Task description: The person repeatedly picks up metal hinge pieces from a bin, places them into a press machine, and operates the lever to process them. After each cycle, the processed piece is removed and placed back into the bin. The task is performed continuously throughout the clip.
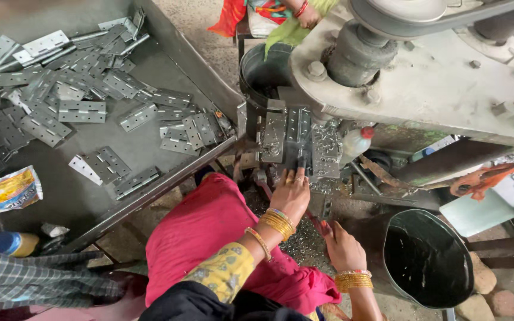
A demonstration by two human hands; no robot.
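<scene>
My right hand (343, 246) is nearest, curled around something thin I can't make out. Farther, my left hand (291, 193) pinches a hinge (300, 156) at the press (423, 77); more hinges (78, 89) fill the far-left tray (72, 196).

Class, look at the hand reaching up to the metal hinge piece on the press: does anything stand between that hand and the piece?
Nothing visible does. The left hand already has its fingertips at the hinge piece on the press. The right hand sits lower, to the side, out of the way. The bottle stands to the right, clear of the reach.
</scene>
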